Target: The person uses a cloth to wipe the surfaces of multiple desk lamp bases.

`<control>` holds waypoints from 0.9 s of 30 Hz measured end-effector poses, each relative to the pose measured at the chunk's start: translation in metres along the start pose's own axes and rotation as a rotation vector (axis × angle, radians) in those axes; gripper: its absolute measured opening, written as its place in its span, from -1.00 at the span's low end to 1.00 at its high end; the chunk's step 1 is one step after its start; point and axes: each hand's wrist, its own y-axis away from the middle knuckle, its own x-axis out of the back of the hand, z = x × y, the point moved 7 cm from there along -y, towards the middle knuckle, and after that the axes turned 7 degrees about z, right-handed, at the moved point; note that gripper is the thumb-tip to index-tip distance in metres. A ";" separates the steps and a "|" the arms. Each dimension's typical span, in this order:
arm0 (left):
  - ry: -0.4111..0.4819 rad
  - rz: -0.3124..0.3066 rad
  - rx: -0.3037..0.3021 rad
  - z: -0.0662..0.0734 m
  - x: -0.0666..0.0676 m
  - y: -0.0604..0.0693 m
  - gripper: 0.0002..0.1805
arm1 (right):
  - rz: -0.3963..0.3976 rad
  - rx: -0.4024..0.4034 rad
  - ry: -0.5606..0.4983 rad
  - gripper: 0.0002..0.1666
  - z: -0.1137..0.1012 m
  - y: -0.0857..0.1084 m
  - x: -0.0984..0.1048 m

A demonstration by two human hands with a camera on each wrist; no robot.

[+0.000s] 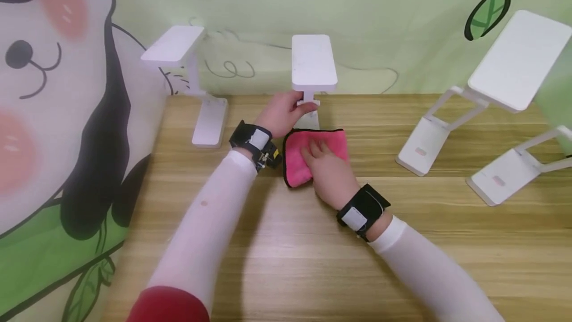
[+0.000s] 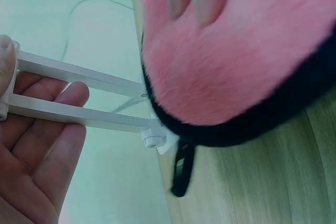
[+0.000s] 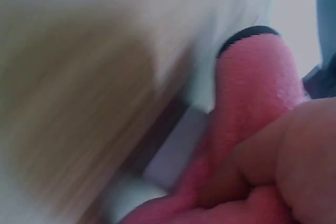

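A white folding desk lamp (image 1: 314, 62) stands near the wall, its flat head raised. My left hand (image 1: 279, 113) grips the lamp's twin-bar arm (image 2: 79, 114), thumb on one side and fingers behind the bars. In front of it, my right hand (image 1: 330, 175) holds a pink plush cloth (image 1: 297, 155) with black edging over the lamp's base, which is mostly hidden. The right wrist view shows the cloth (image 3: 257, 77) bunched around the thumb, close to the wooden surface. A black loop (image 2: 184, 169) hangs from the cloth's edge.
Another white lamp (image 1: 210, 120) stands at the left. Two more, a near-right lamp (image 1: 424, 145) and a far-right lamp (image 1: 505, 175), stand on the wooden table (image 1: 286, 262). Behind them rises a green wall (image 1: 380, 14), with a panda picture (image 1: 53, 88) at the left.
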 end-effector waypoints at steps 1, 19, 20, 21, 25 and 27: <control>-0.008 0.005 -0.001 0.000 0.000 0.000 -0.69 | -0.003 0.003 0.017 -0.35 -0.006 0.002 0.002; 0.017 -0.048 0.016 0.000 -0.004 0.000 -0.70 | 0.017 0.030 -0.130 -0.26 0.021 -0.047 -0.014; 0.021 -0.048 0.017 0.000 -0.004 -0.001 -0.70 | 0.011 0.026 -0.130 -0.27 0.024 -0.043 -0.013; 0.028 -0.048 0.020 0.000 -0.004 -0.001 -0.69 | 0.005 0.022 -0.132 -0.27 0.025 -0.039 -0.012; 0.040 -0.043 0.023 -0.001 -0.003 -0.001 -0.67 | -0.018 0.006 -0.106 -0.28 0.025 -0.016 -0.004; 0.034 -0.037 0.026 -0.002 -0.001 0.000 -0.66 | -0.040 0.012 -0.074 -0.28 0.019 -0.005 -0.001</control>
